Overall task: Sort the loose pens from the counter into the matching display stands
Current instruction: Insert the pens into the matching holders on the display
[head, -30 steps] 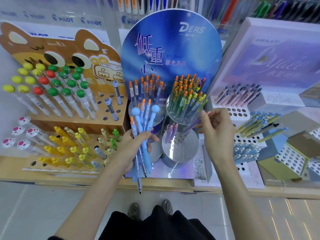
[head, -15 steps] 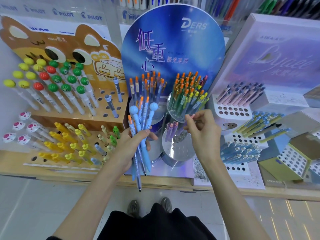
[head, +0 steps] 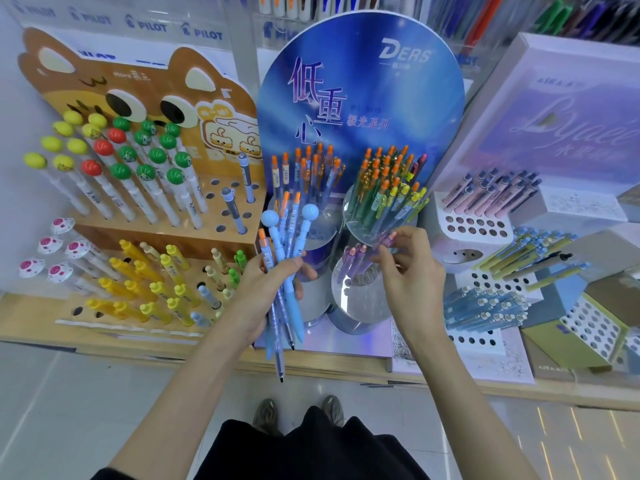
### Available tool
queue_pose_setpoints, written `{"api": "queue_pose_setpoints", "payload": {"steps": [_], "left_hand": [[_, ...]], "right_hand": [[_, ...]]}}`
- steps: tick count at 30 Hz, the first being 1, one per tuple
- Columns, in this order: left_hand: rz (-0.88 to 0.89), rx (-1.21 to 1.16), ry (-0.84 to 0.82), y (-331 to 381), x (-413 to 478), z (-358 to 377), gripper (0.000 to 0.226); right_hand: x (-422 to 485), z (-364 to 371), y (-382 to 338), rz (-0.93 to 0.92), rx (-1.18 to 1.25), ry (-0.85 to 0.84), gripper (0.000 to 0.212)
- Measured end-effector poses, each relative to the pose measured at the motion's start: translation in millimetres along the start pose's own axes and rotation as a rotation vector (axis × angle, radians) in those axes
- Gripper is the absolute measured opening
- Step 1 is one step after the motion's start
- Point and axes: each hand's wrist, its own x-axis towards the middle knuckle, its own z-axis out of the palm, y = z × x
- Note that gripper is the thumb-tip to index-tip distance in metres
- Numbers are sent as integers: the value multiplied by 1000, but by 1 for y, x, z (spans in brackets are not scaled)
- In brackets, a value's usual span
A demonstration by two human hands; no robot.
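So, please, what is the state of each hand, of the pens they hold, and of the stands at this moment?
left hand: grips the bundle.
bundle of blue pens: held, tips pointing down.
right hand: pinches one pen.
purple pen: pinched, slanted above the lower cup.
lower clear cup: holds a few purple pens.
upper clear cup: crowded with green and yellow pens.
bear stand: several right-side holes empty.

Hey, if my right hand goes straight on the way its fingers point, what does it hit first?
Likely the purple pens standing in the front holder, just up-left of the right hand, which pinches one more pen. Depth is unclear; the clear cup above could come first.
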Motion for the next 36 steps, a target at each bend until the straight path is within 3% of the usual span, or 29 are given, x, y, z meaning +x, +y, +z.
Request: {"api": "queue_pose_setpoints", "payload": {"steps": [6, 10, 23, 28, 30, 33, 36], "left_hand": [[2, 10, -11, 3, 1, -1, 10], [3, 6, -31, 5, 1, 0, 12], [21, 0, -109, 7, -2, 0, 14], [35, -13, -147, 9, -4, 0, 13], [36, -13, -162, 9, -5, 1, 9], [22, -17, -171, 9, -5, 3, 13], [-1, -4, -199, 9, -7, 8, 18]], "right_hand": [[0, -3, 9, 23, -64, 9, 22], [-3, 2, 16, 20, -165, -105, 22], [9, 3, 12, -15, -299, -201, 17], [11, 0, 10, 76, -321, -270, 15], [6, -5, 3, 66, -296, -198, 23], [-3, -9, -23, 12, -110, -44, 7], [-6, 0, -48, 133, 152, -183, 9]]}}
